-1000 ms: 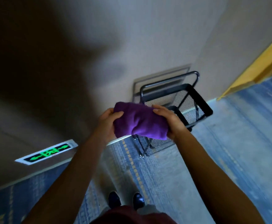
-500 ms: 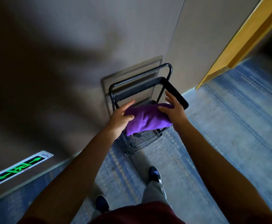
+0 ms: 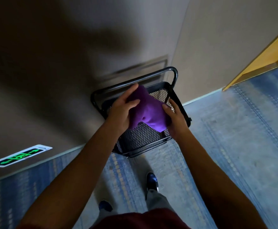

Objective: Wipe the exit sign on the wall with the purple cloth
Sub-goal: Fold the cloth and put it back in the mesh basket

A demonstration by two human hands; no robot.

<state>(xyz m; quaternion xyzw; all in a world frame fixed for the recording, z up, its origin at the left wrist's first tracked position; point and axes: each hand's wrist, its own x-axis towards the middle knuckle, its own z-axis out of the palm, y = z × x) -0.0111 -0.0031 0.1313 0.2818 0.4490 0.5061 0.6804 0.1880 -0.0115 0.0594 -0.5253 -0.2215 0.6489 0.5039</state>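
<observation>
We see both arms stretched forward, left hand and right hand apparently clasped around one bundle, fingers curled.

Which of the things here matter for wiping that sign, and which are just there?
For the job:
purple cloth, held by the left hand and right hand
exit sign, low on the wall

Just there:
black mesh cart
blue carpet
wooden door frame
</observation>
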